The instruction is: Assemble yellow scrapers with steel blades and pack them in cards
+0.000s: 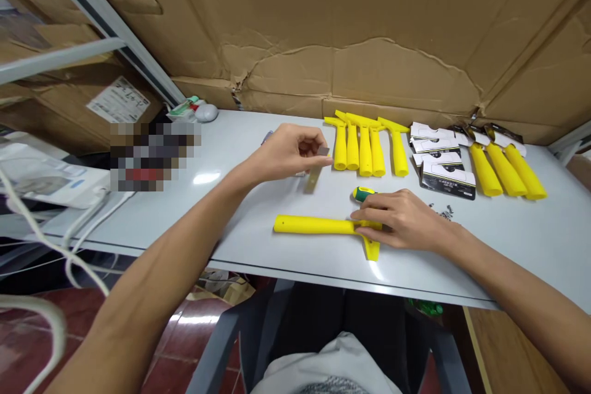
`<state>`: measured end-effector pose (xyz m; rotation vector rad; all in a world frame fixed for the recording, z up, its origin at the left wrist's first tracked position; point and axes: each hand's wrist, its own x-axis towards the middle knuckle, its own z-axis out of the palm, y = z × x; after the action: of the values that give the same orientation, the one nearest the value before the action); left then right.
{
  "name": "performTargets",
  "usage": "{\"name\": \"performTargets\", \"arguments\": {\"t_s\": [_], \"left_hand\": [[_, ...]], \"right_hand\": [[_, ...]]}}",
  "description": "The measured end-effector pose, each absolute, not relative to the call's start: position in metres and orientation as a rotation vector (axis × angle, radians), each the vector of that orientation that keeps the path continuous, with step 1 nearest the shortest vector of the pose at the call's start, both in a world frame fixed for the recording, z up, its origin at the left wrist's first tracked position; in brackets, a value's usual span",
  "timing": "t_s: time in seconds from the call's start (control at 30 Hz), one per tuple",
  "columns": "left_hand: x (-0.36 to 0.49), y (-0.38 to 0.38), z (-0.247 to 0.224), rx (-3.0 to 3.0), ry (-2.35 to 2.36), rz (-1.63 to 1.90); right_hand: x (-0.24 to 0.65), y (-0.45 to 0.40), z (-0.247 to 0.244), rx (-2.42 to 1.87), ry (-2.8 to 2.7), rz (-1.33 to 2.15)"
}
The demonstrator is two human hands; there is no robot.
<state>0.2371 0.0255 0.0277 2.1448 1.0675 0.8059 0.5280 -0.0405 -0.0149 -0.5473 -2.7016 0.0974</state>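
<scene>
Raised over the table, my left hand (298, 151) pinches a thin flat metal blade (314, 177) between thumb and fingers. My right hand (397, 220) rests with its fingers round the head of a yellow T-shaped handle (314, 225), which lies flat near the table's front edge, its grip pointing left. Just behind my right hand lies a green and yellow screwdriver handle (362, 194), partly hidden by the fingers. Small dark screws (447, 213) are scattered beyond my right wrist.
Several yellow handles (364, 148) stand in a row at the back of the white table (249, 252). Right of them are black and white packaging cards (447, 180) and more yellow handles (503, 171). White cables (87, 221) cross the left end; cardboard (286, 18) rises behind.
</scene>
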Motion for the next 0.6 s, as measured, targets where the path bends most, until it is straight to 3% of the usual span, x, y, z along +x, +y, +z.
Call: {"name": "performTargets", "arguments": {"t_s": [0.33,0.6], "left_hand": [[0.27,0.011,0.018,1.553,0.911,1.075],[0.276,-0.001,0.014,1.505,0.805,0.984]], "right_hand": [[0.526,-0.039,-0.015,-0.64,-2.486,0.279],[0.533,-0.034,0.0,-0.959,-1.703,0.896]]}}
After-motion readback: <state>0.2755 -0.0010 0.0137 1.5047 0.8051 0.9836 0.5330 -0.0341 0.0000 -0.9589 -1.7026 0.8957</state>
